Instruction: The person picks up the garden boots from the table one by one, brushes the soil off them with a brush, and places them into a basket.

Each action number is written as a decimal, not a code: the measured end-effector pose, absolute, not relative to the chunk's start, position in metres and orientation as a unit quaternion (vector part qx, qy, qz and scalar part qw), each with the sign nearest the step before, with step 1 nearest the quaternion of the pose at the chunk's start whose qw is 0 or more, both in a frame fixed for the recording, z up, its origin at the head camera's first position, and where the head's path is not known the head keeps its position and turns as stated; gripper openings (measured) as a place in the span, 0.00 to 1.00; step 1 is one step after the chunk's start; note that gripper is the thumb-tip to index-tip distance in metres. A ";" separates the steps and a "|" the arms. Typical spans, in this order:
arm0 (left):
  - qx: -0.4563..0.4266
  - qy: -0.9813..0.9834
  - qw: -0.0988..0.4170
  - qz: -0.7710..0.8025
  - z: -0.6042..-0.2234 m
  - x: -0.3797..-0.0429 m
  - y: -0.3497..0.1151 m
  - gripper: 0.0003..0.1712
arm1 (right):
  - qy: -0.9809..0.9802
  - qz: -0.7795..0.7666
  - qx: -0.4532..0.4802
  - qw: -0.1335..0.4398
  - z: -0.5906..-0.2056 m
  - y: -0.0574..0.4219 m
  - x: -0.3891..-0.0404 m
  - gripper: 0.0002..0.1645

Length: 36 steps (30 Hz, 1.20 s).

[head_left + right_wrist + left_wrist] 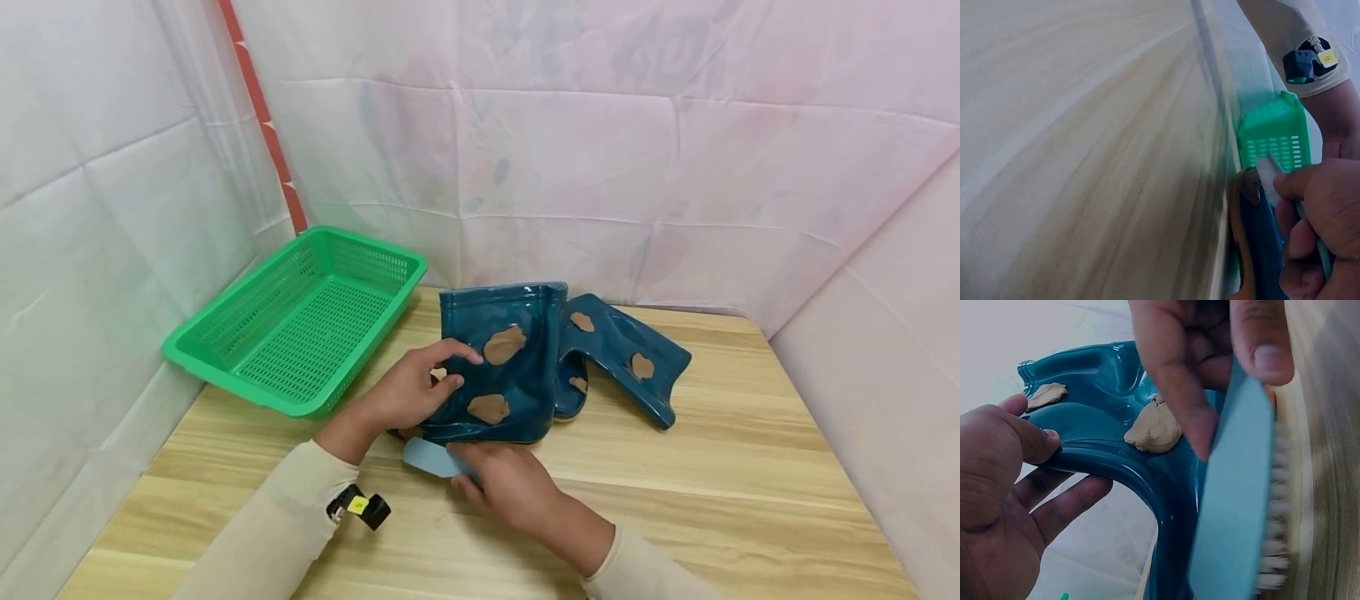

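A dark teal rain boot (528, 375) with brown mud-like patches (504, 344) lies on its side before me. My left hand (408, 387) grips it, thumb on one face and fingers under the edge in the left wrist view. In my right hand (513, 483) is a light blue scrub brush (1232, 506), its white bristles (1277, 550) turned toward the tabletop side in that view. The brush is at the boot's near edge, close to a patch on the toe end (1249, 186). A second teal boot (618, 337), also patched with brown, lies behind to the right.
A green perforated basket (296, 408) stands on the left of the wooden table (712, 500). White sheeting (555, 158) hangs around the back and sides. A black wrist camera (363, 507) sits on my left sleeve.
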<state>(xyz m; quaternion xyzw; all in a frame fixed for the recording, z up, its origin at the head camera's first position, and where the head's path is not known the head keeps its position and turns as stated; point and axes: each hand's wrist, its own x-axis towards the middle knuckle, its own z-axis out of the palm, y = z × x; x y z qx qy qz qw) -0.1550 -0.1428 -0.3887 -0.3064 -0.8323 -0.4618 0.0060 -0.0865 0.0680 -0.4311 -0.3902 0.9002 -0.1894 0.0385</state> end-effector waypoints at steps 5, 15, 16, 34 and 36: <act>-0.303 -0.833 0.003 -0.463 -0.388 -0.154 -0.143 0.21 | 0.908 -0.203 -0.367 0.014 -0.429 0.069 -0.087 0.25; -0.308 -0.834 0.002 -0.459 -0.387 -0.153 -0.142 0.20 | 0.901 -0.193 -0.386 0.044 -0.430 0.067 -0.085 0.24; -0.307 -0.833 0.003 -0.459 -0.387 -0.153 -0.141 0.21 | 0.901 -0.197 -0.385 0.041 -0.429 0.067 -0.085 0.24; -0.306 -0.829 0.008 -0.468 -0.388 -0.152 -0.142 0.21 | 0.907 -0.216 -0.361 0.023 -0.431 0.066 -0.085 0.25; -0.305 -0.829 0.007 -0.468 -0.388 -0.152 -0.142 0.21 | 0.912 -0.211 -0.351 0.007 -0.431 0.064 -0.085 0.25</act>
